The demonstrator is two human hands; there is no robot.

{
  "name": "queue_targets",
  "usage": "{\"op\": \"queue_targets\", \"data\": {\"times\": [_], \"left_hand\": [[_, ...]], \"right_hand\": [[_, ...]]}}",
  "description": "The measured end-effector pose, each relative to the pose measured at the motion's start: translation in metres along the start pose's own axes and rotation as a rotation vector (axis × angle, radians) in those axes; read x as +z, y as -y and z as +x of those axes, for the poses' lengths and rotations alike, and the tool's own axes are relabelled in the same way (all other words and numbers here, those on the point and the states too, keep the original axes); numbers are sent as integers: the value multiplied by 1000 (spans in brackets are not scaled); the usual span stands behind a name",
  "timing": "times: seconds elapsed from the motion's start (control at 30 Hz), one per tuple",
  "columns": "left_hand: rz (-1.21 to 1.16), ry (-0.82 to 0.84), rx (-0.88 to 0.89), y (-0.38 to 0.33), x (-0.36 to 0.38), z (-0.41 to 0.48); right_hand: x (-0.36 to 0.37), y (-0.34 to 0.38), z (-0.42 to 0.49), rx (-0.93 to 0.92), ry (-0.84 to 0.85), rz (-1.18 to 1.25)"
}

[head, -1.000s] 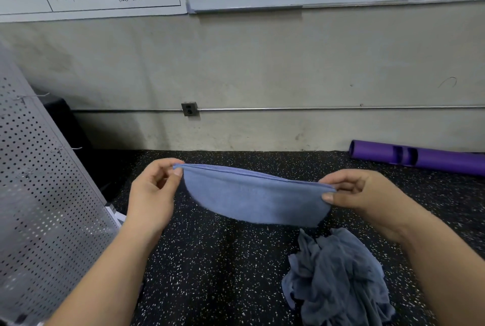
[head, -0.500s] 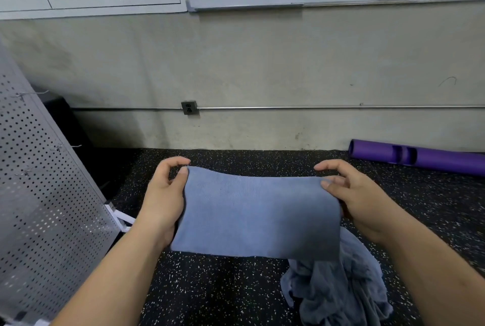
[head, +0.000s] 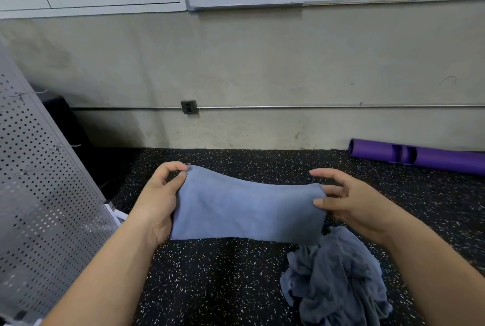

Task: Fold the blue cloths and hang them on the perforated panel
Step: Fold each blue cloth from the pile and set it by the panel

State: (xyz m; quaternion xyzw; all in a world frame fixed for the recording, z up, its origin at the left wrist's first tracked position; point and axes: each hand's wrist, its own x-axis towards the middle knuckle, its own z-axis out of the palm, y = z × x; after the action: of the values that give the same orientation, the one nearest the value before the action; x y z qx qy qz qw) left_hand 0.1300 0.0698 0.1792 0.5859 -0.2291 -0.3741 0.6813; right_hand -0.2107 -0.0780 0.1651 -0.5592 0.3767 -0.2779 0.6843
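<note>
Both my forearms reach forward, level. My left hand (head: 160, 199) pinches the folded blue cloth (head: 246, 207) at its upper left corner between thumb and forefinger; my right hand (head: 354, 202) grips its right edge, forefinger lifted straight. The cloth hangs between my hands, above the floor (head: 223, 278). The crumpled cloths (head: 338, 278) lie below my right hand; the perforated panel (head: 39, 194) stands left of my left hand.

Both hands (head: 157, 199) (head: 351, 202) pinch a folded blue cloth (head: 246, 207) aloft.
</note>
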Motion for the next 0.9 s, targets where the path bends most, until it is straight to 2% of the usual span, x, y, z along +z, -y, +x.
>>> {"op": "queue_targets", "data": {"times": [0.17,0.3,0.47,0.57,0.67,0.7,0.8,0.83,0.9], "left_hand": [[-96,-2,16,-10,-2,-6],[-225,66,-6,-19,0,-11],[15,172,191,-26,-10,-18],[-13,219,174,-28,-14,-20],[-11,191,128,-26,-10,-19],[75,153,143,-22,-12,-15],[652,-17,342,-8,-21,0],[773,-48,389,-5,-22,3],[792,-43,394,-1,-23,5]], "right_hand": [[7,-1,2,59,31,132],[10,-9,6,127,97,126],[14,-15,11,89,92,149],[15,-17,16,28,49,250],[21,-26,23,29,-37,335],[23,-30,25,46,-82,342],[31,-39,30,70,-243,212],[32,-40,31,46,-295,139],[34,-41,33,-24,-377,71]]}}
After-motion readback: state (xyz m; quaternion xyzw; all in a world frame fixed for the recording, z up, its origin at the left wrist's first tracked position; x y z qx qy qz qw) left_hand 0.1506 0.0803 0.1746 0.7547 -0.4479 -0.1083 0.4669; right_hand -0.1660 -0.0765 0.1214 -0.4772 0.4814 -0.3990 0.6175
